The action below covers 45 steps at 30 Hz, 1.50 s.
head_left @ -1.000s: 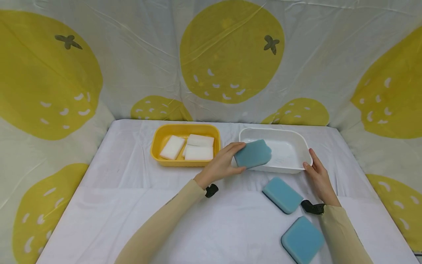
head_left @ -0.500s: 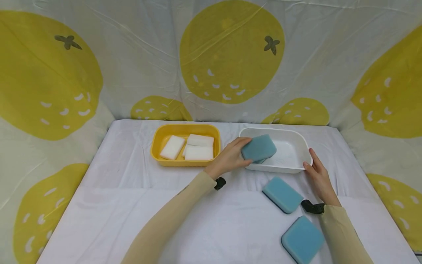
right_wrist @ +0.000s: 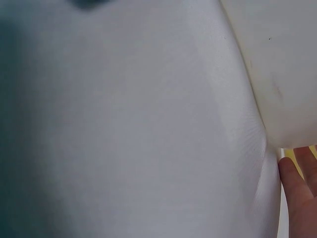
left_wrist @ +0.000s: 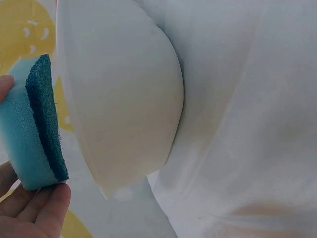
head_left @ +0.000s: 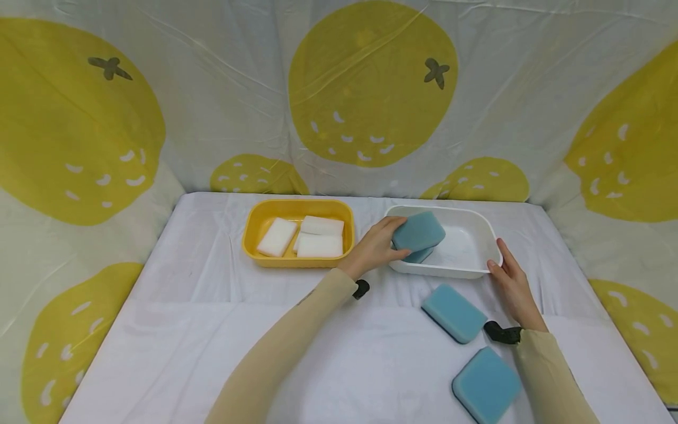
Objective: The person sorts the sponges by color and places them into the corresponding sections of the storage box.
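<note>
Sponge loading looks like the step in hand, or at least that's how I read it from my end of the feed. The left hand (head_left: 377, 247) has a blue sponge (head_left: 419, 228) pinched between thumb and fingers, tilted over the left end of the white tray (head_left: 466, 238). What looks like a lower blue sponge (head_left: 421, 255) sits under it, mostly hidden, and I honestly can't tell if the 2 are touching. The left wrist cam shows the dark scrubby layer (left_wrist: 45, 116) on the held sponge. The right hand (head_left: 515, 288) grips the rim at the tray's right end, I'd guess just to steady it. 2 more are out on the white cloth (head_left: 339, 365): a nearer blue sponge (head_left: 486, 386) and a farther blue sponge (head_left: 454, 314). Over in the yellow tray (head_left: 296, 263) there are at least 3 white sponges (head_left: 278, 237), so I'd call that colour sorted and this side maybe halfway. Next move imo: lower the held sponge, ease the fingers off without dragging it over the rim, and keep that right grip on so the tray doesn't skid.
</note>
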### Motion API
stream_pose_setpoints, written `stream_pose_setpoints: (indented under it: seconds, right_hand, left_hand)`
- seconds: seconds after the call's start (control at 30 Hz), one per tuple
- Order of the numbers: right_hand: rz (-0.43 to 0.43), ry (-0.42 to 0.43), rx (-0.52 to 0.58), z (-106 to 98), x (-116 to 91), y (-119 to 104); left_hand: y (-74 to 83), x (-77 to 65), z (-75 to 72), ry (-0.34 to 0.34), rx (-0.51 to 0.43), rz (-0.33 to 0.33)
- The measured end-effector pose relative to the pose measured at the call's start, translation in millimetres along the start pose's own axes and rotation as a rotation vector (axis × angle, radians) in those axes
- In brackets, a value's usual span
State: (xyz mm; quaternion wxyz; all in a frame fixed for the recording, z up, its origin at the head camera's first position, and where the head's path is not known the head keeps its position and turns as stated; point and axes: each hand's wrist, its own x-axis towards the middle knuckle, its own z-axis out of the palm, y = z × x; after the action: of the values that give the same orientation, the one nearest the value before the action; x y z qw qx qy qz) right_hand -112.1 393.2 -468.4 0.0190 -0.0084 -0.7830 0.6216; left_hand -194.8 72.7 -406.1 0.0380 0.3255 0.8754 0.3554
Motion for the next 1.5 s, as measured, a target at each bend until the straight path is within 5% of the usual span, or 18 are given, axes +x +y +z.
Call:
stream_pose_setpoints:
  seconds: [1.5]
  right_hand:
    - [0.015,0.006,-0.041,-2.0,0.0,5.1]
  left_hand:
    - [-3.8,13.7,23.9,-0.009,0.009,-0.161]
